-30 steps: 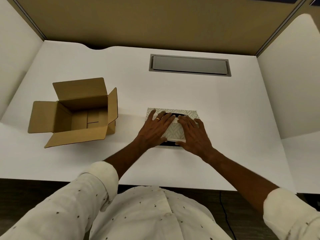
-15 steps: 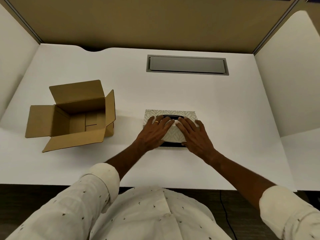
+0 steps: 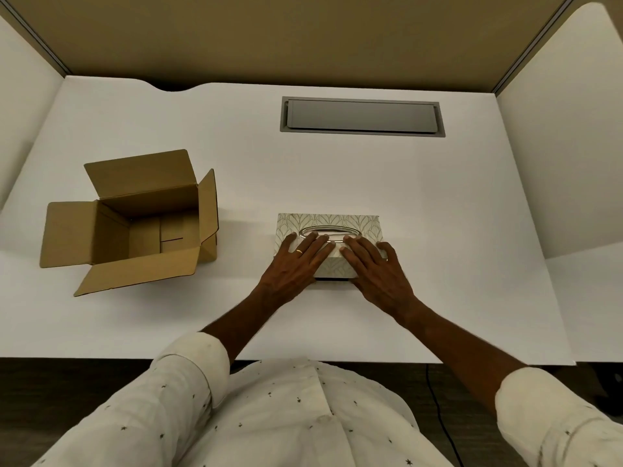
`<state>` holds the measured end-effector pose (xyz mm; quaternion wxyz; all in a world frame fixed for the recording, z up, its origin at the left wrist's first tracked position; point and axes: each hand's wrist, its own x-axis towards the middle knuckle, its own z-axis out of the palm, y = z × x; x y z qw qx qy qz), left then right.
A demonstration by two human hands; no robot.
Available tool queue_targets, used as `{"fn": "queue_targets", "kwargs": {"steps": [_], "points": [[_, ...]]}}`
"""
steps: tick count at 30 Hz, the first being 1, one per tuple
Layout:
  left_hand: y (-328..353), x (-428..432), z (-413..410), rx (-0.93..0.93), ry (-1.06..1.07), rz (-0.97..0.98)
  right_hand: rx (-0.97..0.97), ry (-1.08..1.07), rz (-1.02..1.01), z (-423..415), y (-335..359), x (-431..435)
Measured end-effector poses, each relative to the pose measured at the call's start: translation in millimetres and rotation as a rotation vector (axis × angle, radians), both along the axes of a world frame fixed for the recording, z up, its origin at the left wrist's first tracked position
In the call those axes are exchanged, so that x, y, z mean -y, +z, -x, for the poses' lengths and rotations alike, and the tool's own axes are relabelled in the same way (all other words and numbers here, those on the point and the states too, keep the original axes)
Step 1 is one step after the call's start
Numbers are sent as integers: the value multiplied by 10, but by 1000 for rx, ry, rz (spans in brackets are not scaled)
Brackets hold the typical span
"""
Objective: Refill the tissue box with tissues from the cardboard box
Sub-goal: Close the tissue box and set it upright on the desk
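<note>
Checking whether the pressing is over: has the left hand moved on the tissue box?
Yes. The left hand slid back toward the person across the tissue box, uncovering its oval slot.

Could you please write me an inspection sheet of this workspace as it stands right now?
Surface: white desk, with a closed grey hatch set into it at the far side.
Job's things: patterned tissue box at the centre, oval slot facing up; cardboard box to its left, flaps open, only bare cardboard visible inside.
Clutter: nothing seen.
Grippers: left hand and right hand lie flat, palms down, on the tissue box's near half, fingers spread and reaching the slot; neither grips anything.
Cables: one dark cable hanging below the desk's near edge on the right.
Surroundings: white partition panels on both sides and a tan wall behind.
</note>
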<state>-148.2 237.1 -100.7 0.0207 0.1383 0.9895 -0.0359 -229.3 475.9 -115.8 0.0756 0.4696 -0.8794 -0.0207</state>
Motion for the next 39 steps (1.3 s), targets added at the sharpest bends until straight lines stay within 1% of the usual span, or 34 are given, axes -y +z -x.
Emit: {"fn": "queue_targets", "kwargs": {"steps": [5, 9, 13, 19, 24, 31, 39], "points": [[-47, -10, -66, -17, 24, -69, -19, -10, 21, -68, -71, -32], [-66, 11, -111, -26, 100, -192, 9, -16, -9, -90, -79, -34], [-55, 13, -85, -25, 103, -244, 32, -32, 5, -109, -77, -2], [-111, -38, -190, -32, 108, -210, 28, -40, 44, -151, -100, 10], [-160, -79, -270, -46, 102, -231, 68, -26, 83, -200, -125, 12], [-218, -81, -289, -39, 83, -203, 74, -20, 93, -261, -138, -17], [-238, -98, -346, 23, 114, -129, 92, -52, 22, -324, -151, -43]]}}
